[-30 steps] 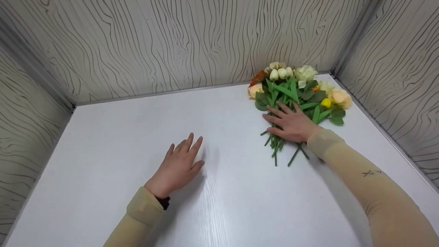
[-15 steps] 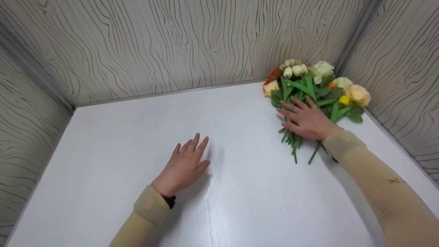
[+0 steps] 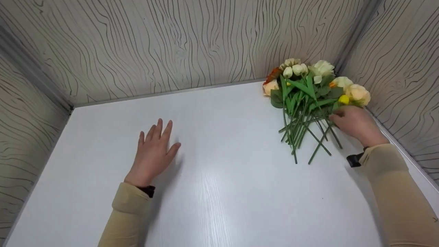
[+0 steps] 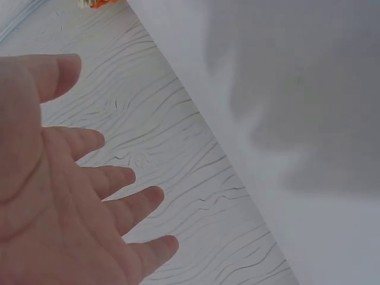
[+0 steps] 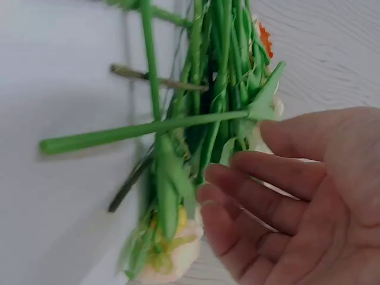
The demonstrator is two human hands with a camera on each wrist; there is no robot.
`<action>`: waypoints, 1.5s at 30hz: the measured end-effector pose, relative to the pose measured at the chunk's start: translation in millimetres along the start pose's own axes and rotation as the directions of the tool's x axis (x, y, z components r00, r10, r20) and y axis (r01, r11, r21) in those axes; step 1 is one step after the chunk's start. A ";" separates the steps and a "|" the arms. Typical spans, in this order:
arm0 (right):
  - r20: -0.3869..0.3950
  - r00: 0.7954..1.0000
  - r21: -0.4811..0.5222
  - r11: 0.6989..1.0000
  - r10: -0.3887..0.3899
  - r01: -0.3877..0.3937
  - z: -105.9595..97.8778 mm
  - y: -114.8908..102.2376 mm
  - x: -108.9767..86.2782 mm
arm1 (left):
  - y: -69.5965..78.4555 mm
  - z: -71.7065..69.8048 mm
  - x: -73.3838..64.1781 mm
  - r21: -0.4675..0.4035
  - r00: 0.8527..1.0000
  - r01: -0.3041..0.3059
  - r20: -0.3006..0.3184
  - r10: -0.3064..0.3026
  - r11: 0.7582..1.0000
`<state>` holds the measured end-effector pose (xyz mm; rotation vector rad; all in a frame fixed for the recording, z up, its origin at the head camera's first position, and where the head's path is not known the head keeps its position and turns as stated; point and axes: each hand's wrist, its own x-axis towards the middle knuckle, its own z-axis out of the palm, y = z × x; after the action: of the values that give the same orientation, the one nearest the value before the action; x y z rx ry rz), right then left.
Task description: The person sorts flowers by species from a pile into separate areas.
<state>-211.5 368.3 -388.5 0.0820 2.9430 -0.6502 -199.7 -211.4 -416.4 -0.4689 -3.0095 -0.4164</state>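
Find the flowers (image 3: pixel 301 86) in one loose bunch at the far right of the table (image 3: pixel 236 144), with heads (image 3: pixel 357 94) near the wall (image 3: pixel 205 41) and stems (image 3: pixel 299 135) crossing toward the near side. Note the right hand (image 3: pixel 358 125) at the right side of the bunch, fingers (image 5: pixel 255 193) loosely bent, thumb apart from them; cannot tell whether touching the nearest leaf. See the left hand (image 3: pixel 151 156) over the table, well apart from the flowers, with fingers spread and holding nothing. Likely light, with springy stems and soft, easily crushed heads. Best taken by a single bare stem, such as the long one jutting sideways (image 5: pixel 101 138), between thumb and fingers. Could snag on crossed neighbours.
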 end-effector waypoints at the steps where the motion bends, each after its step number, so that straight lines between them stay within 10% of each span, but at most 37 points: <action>1: 0.023 1.000 0.017 1.000 0.018 -0.018 1.5 3.9 -0.7 | -4.9 -0.3 -0.8 0.001 1.000 0.008 -0.007 -0.008 1.000; 14: 0.061 0.991 0.149 0.980 0.123 -0.131 19.3 11.4 -12.3 | -38.4 6.3 -7.2 -0.036 0.995 0.099 0.024 -0.098 0.994; 34: -0.079 0.996 0.219 0.975 0.045 -0.026 14.1 -19.1 -5.0 | -18.9 0.0 -7.8 -0.180 0.996 0.080 0.045 -0.074 0.980; 38: -0.066 0.998 0.347 0.938 0.018 0.006 22.2 -55.7 -4.4 | 9.7 -6.7 -1.2 -0.396 0.999 0.048 0.001 -0.052 0.917; 45: 0.002 0.983 0.547 0.823 -0.181 0.151 67.7 -143.7 -13.0 | 78.8 0.6 27.1 -0.712 0.998 -0.038 -0.064 -0.011 0.701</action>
<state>-202.6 209.1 -387.9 -0.1412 2.6308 -1.4784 -201.3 -131.1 -394.0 -0.4897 -2.6546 -1.5907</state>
